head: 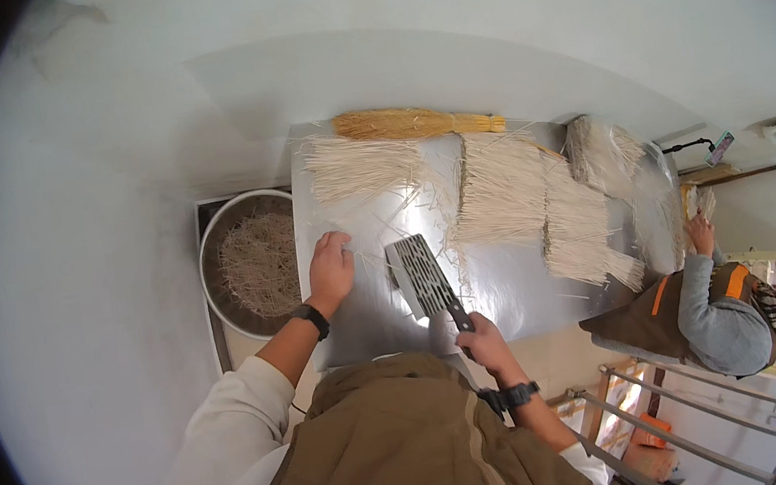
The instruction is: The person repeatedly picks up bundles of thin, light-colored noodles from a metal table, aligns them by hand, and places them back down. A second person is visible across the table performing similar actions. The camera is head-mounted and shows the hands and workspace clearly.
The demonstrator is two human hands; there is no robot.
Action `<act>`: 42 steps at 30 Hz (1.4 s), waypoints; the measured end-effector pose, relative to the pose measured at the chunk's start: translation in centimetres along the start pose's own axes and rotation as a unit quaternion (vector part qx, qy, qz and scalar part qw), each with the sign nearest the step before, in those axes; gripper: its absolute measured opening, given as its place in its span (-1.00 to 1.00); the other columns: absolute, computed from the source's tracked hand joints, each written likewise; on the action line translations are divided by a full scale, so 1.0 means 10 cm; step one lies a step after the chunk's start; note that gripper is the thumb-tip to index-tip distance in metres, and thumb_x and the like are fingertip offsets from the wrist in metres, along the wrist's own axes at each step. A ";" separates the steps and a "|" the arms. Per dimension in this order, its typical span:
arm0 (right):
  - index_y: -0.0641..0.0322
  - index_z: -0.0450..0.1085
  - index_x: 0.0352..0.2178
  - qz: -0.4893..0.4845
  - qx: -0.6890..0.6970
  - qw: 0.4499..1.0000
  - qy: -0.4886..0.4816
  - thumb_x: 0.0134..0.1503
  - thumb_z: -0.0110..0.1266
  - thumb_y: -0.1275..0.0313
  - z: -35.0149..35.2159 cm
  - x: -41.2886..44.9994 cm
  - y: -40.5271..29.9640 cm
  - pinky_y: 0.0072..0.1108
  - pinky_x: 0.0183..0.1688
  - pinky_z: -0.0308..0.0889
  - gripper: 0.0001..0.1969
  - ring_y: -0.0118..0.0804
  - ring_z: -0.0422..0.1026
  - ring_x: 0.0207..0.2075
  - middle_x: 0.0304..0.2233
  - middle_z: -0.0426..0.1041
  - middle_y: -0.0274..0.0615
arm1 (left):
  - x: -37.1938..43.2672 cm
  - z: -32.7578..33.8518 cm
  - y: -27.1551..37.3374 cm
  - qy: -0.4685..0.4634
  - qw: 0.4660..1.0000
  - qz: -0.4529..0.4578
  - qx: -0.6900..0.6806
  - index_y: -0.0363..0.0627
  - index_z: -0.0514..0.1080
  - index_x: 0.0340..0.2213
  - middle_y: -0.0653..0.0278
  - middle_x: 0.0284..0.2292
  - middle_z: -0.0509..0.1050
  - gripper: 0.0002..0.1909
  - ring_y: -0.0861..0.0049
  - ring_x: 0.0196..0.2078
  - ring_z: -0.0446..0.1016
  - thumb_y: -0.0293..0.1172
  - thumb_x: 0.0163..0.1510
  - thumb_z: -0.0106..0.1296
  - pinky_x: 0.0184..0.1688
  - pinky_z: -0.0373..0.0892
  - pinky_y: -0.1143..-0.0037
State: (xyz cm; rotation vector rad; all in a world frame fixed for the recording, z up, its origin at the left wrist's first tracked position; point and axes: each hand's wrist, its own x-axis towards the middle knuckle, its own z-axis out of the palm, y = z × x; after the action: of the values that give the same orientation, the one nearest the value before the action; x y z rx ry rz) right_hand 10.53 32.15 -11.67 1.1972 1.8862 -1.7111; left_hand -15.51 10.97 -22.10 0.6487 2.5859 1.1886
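In my right hand (485, 342) is the dark handle of a cleaver-like knife (424, 276) with a row of slots in its broad blade, held over the bare metal of the table (370, 327). My left hand (332, 265) rests near the table's left edge, its fingers curled; whether anything small lies under them cannot be told. Beyond the blade lies a bundle of thin, pale dried noodle-like sticks (366, 167). More such sticks lie in overlapping rows (500, 189) to the right, with loose pieces scattered between the bundles.
A large round metal tub (207, 268) holding short broken pieces stands left of the table. A straw whisk broom (416, 122) lies along the far edge. Plastic-wrapped bundles (599, 153) are at the right end, where a co-worker (719, 322) stands. A metal rack (689, 423) is at lower right.
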 end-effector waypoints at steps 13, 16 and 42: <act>0.18 0.26 -0.36 0.079 0.184 0.978 0.056 -0.05 0.11 0.59 -0.35 -0.77 0.29 -0.65 -0.70 0.10 -0.78 -0.56 0.22 -0.72 -0.63 0.28 -0.39 | -0.03 0.42 -0.24 -0.183 0.929 0.243 0.213 -0.08 0.21 0.30 0.06 0.39 0.07 -0.36 0.18 0.46 -0.03 -0.07 0.29 -0.08 0.46 -0.16 0.08; 0.22 0.26 -0.34 0.054 0.185 0.981 0.036 -0.03 0.09 0.61 -0.28 -0.57 0.25 -0.63 -0.68 0.14 -0.78 -0.52 0.25 -0.72 -0.64 0.32 -0.35 | -0.32 -0.22 -0.68 -0.198 0.917 0.224 0.264 -0.07 0.17 0.32 0.05 0.39 0.07 -0.33 0.17 0.46 -0.03 -0.11 0.26 -0.04 0.46 -0.12 0.08; 0.13 0.32 -0.20 0.051 0.331 0.930 -0.149 0.14 0.18 0.47 0.42 1.21 -0.66 -0.56 -0.56 0.28 -0.78 -0.44 0.37 -0.60 -0.56 0.39 -0.32 | 2.09 0.15 -0.26 -0.069 0.886 0.199 0.413 -0.16 0.43 -0.16 0.20 -0.15 0.46 -0.73 0.33 -0.03 0.45 -0.43 0.06 0.01 -0.03 0.42 0.36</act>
State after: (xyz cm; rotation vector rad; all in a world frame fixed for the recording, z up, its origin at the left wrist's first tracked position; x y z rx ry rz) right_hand -2.85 33.04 -16.98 1.1223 1.0692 -2.3993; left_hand -34.06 20.46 -25.37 1.4094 2.8352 0.0059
